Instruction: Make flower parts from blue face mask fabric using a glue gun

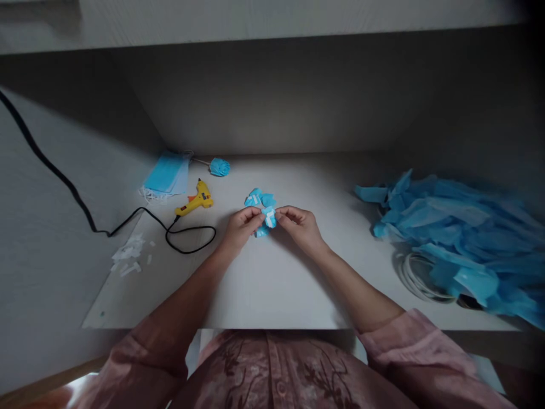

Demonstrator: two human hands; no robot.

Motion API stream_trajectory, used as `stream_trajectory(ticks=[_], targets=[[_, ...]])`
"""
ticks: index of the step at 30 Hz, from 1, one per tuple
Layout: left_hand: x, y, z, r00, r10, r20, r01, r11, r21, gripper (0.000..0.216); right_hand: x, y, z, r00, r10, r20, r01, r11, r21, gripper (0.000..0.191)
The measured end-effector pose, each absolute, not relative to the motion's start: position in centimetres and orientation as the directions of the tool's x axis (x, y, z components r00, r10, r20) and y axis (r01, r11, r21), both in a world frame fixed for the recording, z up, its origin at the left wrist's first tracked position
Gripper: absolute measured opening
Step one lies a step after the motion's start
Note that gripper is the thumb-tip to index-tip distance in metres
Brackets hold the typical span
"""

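Between my two hands is a small blue petal-like piece of fabric [269, 217] with a white strip on it. My left hand [244, 224] pinches its left edge between thumb and fingers. At its right edge, the thumb and forefinger of my right hand [302, 224] also pinch it. Just behind it on the white surface lie similar blue pieces [254, 197], at least one with a white strip. Another blue piece [261, 232] shows partly below my fingers.
To the left lie a yellow glue gun [196, 199] with a looping black cord [191, 250], white strips [130, 253], blue face masks [166, 173] and a blue fabric rose [219, 167]. A heap of blue fabric [460, 221] and a pale coil [419, 278] occupy the right. An overhanging shelf [272, 20] crosses above.
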State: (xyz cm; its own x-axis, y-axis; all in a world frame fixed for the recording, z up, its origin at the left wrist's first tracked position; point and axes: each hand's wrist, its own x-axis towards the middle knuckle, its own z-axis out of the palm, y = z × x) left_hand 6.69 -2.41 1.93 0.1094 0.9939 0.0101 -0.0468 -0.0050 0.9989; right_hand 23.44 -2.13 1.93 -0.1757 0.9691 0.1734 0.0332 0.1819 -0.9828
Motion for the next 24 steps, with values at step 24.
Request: stream_trajectory(ticks=[24], targets=[[6.8,-2.3,1.5,-0.009,0.990,0.143,0.081,-0.141,0.987,0.019,23.8,-2.5,2.4,-0.224,0.861,0.457,0.382,0.509,-0.771,0.021]])
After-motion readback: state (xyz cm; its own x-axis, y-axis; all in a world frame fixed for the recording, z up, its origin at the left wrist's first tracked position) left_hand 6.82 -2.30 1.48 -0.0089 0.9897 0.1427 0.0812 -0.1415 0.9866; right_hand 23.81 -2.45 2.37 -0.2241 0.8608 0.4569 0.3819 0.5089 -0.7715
